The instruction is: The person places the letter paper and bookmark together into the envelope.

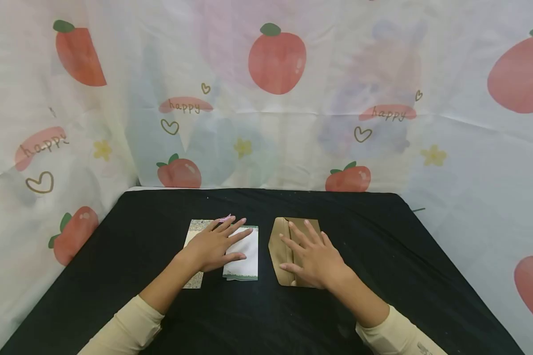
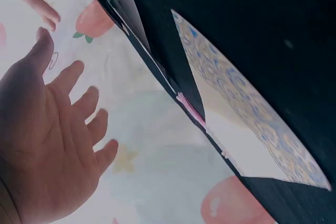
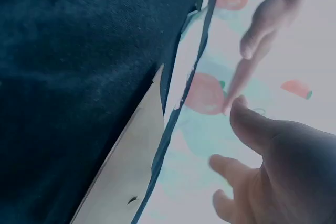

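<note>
The left hand hovers palm down over the card and the paper, its fingers spread and fairly straight, gripping nothing. The right hand hovers over the envelope, fingers likewise fanned out and holding nothing. Both wrist views show the palms apart from the things below.

All three lie flat on the black cloth: the card on the person's left, the paper just beside it, the envelope to the right with a strip of cloth between. A pink cord shows at the far end of the card; whether it is tied on, I cannot tell. A printed backdrop stands beyond the cloth.

The envelope looks light and thin, firm enough to keep its shape but easy to crease. Its pointed side faces the paper and seems to be a flap folded out, so a hold is best taken on the body, thumb under the near edge, sparing the fold. The paper shows a second edge beneath its near side, so it is probably folded or layered; it should be soft and apt to slide apart, and wants a pinch across all its layers at a corner. The card looks stiffer and should lift cleanly by a long edge, away from the cord, which could snag. Lying this flat, each probably needs a fingernail under its rim
</note>
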The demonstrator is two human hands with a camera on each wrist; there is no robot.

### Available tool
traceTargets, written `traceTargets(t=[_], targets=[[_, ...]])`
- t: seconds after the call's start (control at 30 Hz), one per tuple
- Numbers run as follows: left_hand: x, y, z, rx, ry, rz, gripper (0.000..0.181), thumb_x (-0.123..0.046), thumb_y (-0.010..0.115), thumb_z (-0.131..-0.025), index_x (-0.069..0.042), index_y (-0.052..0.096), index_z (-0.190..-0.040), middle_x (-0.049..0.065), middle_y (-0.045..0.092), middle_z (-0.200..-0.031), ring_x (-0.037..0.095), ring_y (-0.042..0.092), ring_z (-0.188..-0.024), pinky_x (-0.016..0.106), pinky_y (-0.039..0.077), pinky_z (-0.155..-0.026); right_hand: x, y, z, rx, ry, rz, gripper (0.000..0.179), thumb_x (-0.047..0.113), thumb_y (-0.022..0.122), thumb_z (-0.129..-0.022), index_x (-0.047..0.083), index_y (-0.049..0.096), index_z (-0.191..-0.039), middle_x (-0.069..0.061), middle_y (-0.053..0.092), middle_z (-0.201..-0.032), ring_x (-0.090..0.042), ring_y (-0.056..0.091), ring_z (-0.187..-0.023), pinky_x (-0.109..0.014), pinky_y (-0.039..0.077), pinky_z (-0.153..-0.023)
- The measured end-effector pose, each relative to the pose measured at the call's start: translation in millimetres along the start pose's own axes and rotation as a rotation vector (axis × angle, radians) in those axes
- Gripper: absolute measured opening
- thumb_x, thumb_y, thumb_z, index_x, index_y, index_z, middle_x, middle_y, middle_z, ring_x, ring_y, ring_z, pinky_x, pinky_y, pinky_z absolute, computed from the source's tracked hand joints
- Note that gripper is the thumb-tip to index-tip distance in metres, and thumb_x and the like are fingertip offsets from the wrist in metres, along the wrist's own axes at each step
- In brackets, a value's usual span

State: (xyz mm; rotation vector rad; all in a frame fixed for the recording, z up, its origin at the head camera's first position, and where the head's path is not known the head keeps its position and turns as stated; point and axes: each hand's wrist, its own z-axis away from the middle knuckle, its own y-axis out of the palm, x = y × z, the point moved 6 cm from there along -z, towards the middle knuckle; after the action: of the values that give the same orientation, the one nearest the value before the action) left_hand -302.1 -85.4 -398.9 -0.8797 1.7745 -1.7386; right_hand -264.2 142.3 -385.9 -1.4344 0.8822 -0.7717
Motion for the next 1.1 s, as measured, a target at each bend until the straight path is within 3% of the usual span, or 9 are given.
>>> traceTargets(t=[0.13,0.33,0.6,0.73,1.1], targets=[[-6.1,1.6,-5.5,0.069,0.008,0.038,0.067,-0.058,0.044,-0.106,-0.023,0.036,-0.163,0.008,0.024,-0.169,0.031,0.018,-0.155,0.054,0.014,-0.124,-5.7,0.5,0.6,0.089,0.057,-0.035,0.07,0.059,0.055,-0.102,0.021,0.042,-0.16,-0.01,0.021,-0.17,-0.042,0.012,-0.155,-0.068,0.024,-0.116],[-9.4,8.2,-17.1,0.114,0.02,0.097,0.067,-0.059,0.042,-0.107,-0.024,0.035,-0.164,0.006,0.02,-0.17,0.03,0.014,-0.156,0.053,0.011,-0.124,-12.7,1.2,1.3,0.161,0.1,-0.086,0.069,0.057,0.052,-0.104,0.02,0.041,-0.161,-0.012,0.018,-0.17,-0.044,0.01,-0.154,-0.069,0.023,-0.115],[-21.1,10.4,-34.4,0.166,0.07,0.099,0.065,-0.047,0.056,-0.106,-0.022,0.036,-0.163,0.007,0.022,-0.17,0.032,0.025,-0.153,0.054,0.023,-0.121,-16.1,7.1,6.4,0.225,0.116,-0.127,0.072,0.051,0.063,-0.101,0.019,0.04,-0.161,-0.013,0.018,-0.17,-0.045,0.01,-0.154,-0.07,0.023,-0.114],[-29.2,13.3,-45.0,0.2,0.094,0.133,0.065,-0.044,0.057,-0.106,-0.019,0.036,-0.163,0.007,0.022,-0.17,0.031,0.025,-0.153,0.053,0.024,-0.121,-17.9,10.0,7.6,0.252,0.128,-0.127,0.073,0.049,0.066,-0.1,0.019,0.039,-0.162,-0.012,0.017,-0.17,-0.045,0.009,-0.154,-0.07,0.023,-0.115],[-44.5,17.5,-66.5,0.26,0.057,0.137,0.063,-0.045,0.057,-0.106,-0.019,0.041,-0.161,0.002,0.027,-0.168,0.023,0.023,-0.154,0.046,0.023,-0.122,-23.7,12.7,3.9,0.285,0.154,-0.128,0.074,0.052,0.063,-0.101,0.017,0.039,-0.161,-0.013,0.019,-0.17,-0.043,0.009,-0.154,-0.069,0.025,-0.115]])
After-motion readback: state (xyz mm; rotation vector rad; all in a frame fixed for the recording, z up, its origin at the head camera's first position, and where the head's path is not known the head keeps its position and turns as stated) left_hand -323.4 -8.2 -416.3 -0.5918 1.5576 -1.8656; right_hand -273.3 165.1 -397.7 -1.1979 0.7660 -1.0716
